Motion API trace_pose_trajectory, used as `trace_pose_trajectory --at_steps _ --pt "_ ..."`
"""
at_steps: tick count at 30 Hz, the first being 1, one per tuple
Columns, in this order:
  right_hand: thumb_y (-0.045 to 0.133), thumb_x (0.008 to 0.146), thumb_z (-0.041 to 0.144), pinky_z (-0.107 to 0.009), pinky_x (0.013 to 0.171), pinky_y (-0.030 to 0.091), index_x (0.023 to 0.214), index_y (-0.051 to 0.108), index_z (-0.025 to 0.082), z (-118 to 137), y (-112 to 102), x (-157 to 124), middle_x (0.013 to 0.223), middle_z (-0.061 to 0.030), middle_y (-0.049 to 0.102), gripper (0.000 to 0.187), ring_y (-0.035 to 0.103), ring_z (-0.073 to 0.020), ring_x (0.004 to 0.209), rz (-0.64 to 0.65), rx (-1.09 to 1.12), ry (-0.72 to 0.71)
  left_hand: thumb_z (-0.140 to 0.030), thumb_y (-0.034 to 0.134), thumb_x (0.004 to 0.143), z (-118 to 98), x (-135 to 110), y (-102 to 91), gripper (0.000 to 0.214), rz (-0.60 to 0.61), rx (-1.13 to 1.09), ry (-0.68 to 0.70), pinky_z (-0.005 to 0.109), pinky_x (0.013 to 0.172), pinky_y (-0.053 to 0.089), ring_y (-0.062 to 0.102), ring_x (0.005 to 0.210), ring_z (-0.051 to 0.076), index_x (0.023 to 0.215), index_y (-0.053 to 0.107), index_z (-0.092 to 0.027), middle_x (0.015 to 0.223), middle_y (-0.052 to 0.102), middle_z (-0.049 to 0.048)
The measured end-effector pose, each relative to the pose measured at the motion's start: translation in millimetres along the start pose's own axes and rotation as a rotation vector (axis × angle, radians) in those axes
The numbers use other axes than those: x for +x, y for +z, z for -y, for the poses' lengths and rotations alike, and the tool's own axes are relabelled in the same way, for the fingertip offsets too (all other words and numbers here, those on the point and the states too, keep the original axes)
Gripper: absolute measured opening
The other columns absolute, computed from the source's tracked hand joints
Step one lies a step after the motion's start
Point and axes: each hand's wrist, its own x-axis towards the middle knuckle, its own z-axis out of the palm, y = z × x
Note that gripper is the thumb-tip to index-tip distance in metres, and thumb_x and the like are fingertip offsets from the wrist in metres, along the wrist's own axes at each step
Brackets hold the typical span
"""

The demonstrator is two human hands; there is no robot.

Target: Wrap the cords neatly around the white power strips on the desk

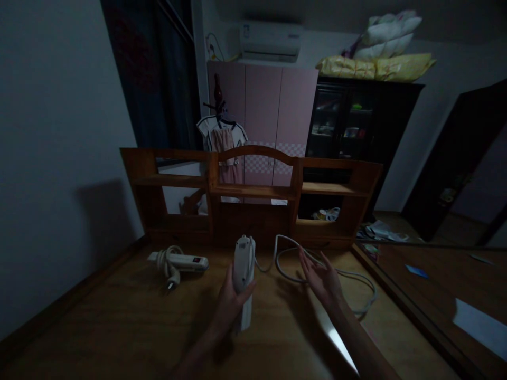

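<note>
My left hand (233, 295) is wrapped around a white power strip (242, 264), held upright and tilted above the wooden desk. A grey-white cord (285, 238) leaves the strip, with part of it folded along the strip's side. The cord loops to the right, passing by the fingers of my right hand (321, 277). That hand is open, fingers stretched and thumb apart; whether it touches the cord I cannot tell. On the left of the desk lies a second white power strip (189, 262), its cord wound around one end and its plug (171, 285) hanging out.
A wooden shelf unit (253, 192) stands along the desk's back edge. A raised wooden edge (396, 301) borders the desk's right side. Beyond it, a lower brown surface holds a white sheet (481, 327) and a blue card (415, 271). A white wall (71, 158) rises at left.
</note>
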Motion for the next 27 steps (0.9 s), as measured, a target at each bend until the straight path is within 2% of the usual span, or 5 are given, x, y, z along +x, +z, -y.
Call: trace_pose_trajectory --at_steps 4,9,13,17,27 --pt "0.047 0.092 0.030 -0.031 0.098 0.047 0.121 0.048 0.000 -11 1 -13 0.126 -0.0220 0.056 0.042 0.050 -0.0199 0.123 -0.006 -0.106 0.165 -0.055 0.062 0.074 -27 -29 -2.8 0.062 0.137 -0.198 -0.228 0.033 0.079 0.052 0.066 0.090 0.023 0.123 0.043 -0.021 0.100 0.067 0.0070" --pt "0.053 0.088 0.035 -0.029 0.084 0.053 0.097 0.063 0.005 -35 6 -24 0.098 -0.0166 0.070 0.033 0.067 -0.0194 0.095 -0.043 -0.641 0.318 -0.069 0.040 0.079 -42 -48 -0.6 0.061 0.255 -0.405 -0.459 0.028 0.046 0.048 0.060 0.046 0.018 0.112 0.043 -0.018 0.057 0.061 -0.0002" --pt "0.060 0.082 0.042 -0.029 0.064 0.053 0.092 0.065 0.013 -55 30 -44 0.068 -0.0042 0.067 0.031 0.066 -0.0163 0.062 -0.065 -1.070 -0.023 -0.061 0.048 0.081 -48 -61 -9.6 0.060 0.286 -0.343 -0.366 0.031 0.053 0.051 0.065 0.055 0.020 0.123 0.038 -0.021 0.065 0.065 -0.0001" --pt "0.062 0.082 0.030 -0.028 0.083 0.047 0.118 0.056 0.022 -70 72 -72 0.101 -0.0042 0.066 0.038 0.061 -0.0170 0.096 0.144 -1.249 -0.477 -0.048 0.064 0.077 -56 -74 -16.1 0.066 0.276 -0.154 -0.166 0.032 0.092 0.046 0.058 0.111 0.023 0.132 0.038 -0.023 0.118 0.063 0.0077" --pt "0.047 0.085 0.049 -0.042 0.104 0.031 0.103 0.068 0.019 -90 88 -32 0.129 -0.0072 0.057 0.041 0.043 -0.0239 0.126 0.368 -0.628 0.026 -0.045 0.071 0.068 -93 -102 -37.7 0.082 0.690 -0.126 -0.276 0.041 0.101 0.039 0.048 0.122 0.030 0.139 0.037 -0.021 0.133 0.053 0.0076"
